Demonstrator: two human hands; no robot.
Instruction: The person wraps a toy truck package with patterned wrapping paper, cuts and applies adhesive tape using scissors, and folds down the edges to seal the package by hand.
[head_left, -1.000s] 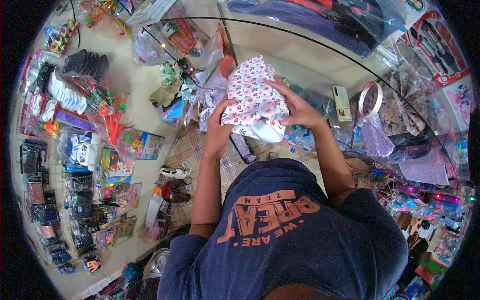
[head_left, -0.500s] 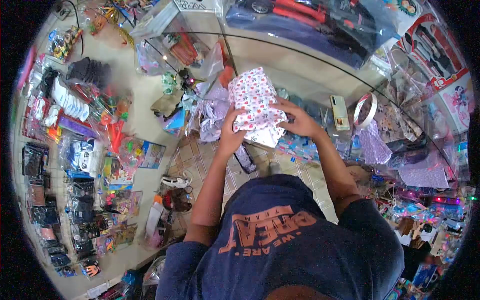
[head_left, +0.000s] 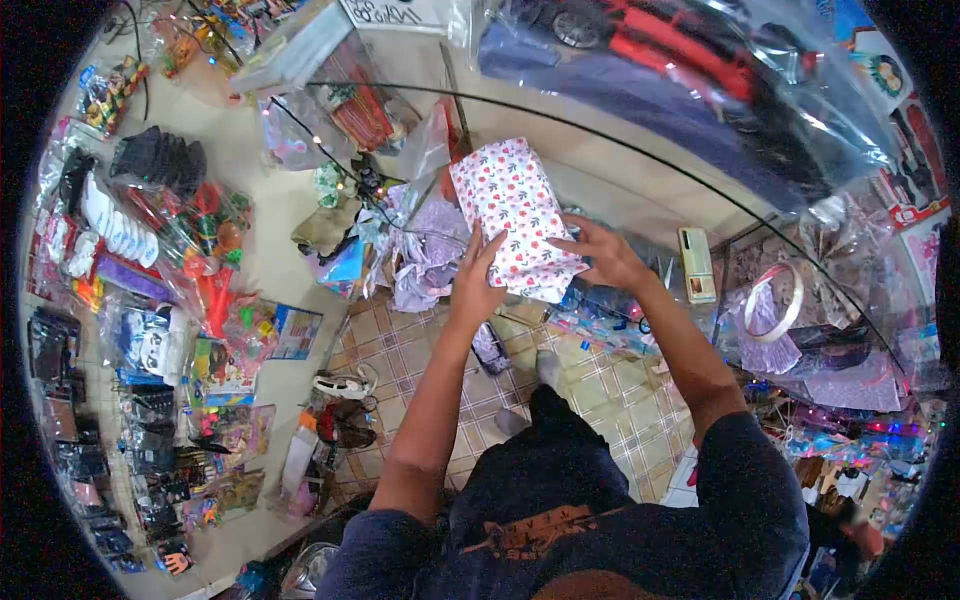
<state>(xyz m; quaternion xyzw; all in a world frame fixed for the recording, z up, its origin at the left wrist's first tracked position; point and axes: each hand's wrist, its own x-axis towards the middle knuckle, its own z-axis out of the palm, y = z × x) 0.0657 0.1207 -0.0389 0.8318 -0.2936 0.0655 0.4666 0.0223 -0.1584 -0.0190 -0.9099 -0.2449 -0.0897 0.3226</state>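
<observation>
A box-shaped package in white paper with small red flowers (head_left: pixel 512 195) lies on the cluttered counter in front of me. Its near end is loosely folded and a little crumpled. My left hand (head_left: pixel 480 280) grips the near left corner, fingers on top of the paper. On the near right side, my right hand (head_left: pixel 608 258) holds the paper's edge with thumb and fingers. Crumpled lilac wrapping (head_left: pixel 425 245) sits just left of the package. To the right are scissors (head_left: pixel 668 272), partly visible, and a gold phone (head_left: pixel 697 265).
A roll of tape (head_left: pixel 775 302) stands at the right near lilac fringe. A bagged red toy car (head_left: pixel 680 50) lies at the back. Hanging packets (head_left: pixel 150 330) fill the left wall. A black cable (head_left: pixel 640 160) arcs across the counter. Tiled floor (head_left: pixel 400 350) shows below.
The view has tilted, showing more floor and my feet. The package's near flap, which hung out paler before, now looks more tucked in. Both hands stay on the package with slightly shifted fingers.
</observation>
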